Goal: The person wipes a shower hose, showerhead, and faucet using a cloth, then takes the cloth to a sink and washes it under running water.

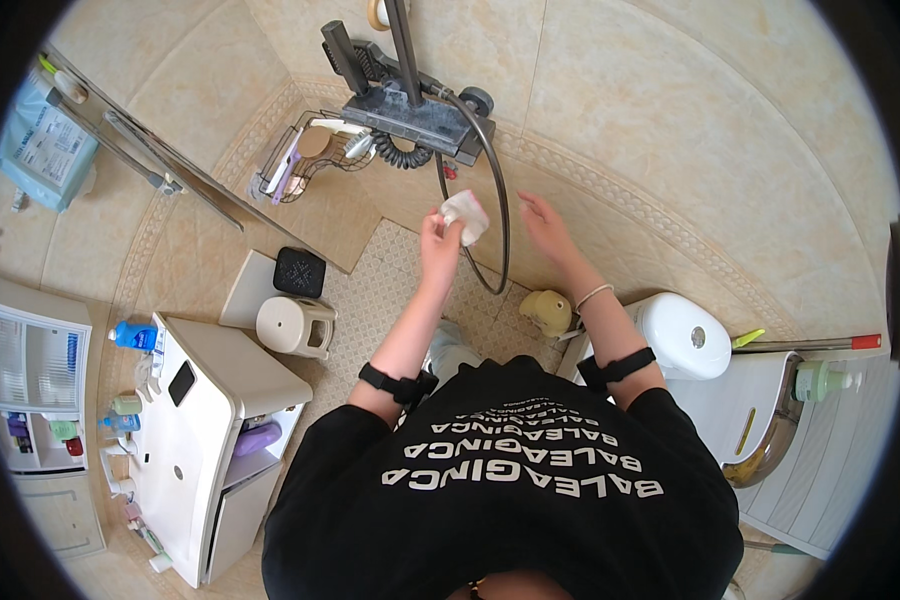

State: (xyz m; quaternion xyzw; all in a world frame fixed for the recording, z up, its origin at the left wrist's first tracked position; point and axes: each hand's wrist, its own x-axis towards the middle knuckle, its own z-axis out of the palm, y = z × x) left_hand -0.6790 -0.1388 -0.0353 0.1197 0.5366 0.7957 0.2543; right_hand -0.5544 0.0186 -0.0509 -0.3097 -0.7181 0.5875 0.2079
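Observation:
My left hand (441,238) grips a white cloth (466,217) with a pink edge, in front of the tiled wall. To its right my right hand (544,223) is raised with nothing in it, its fingers extended. The black shower hose (504,217) hangs in a loop between the two hands. Above them the dark shower fixture (412,112) is mounted on the wall, with whitish marks on its top. A wire corner basket (292,169) to the left of the fixture holds a brown round item, a purple-handled item and a brush.
A glass panel edge (217,195) slants at left. Below stand a beige plastic stool (289,326), a black square item (300,271) and a white washbasin cabinet (195,420). A yellow container (546,313) is on the floor near the toilet's white cistern (686,336) at right.

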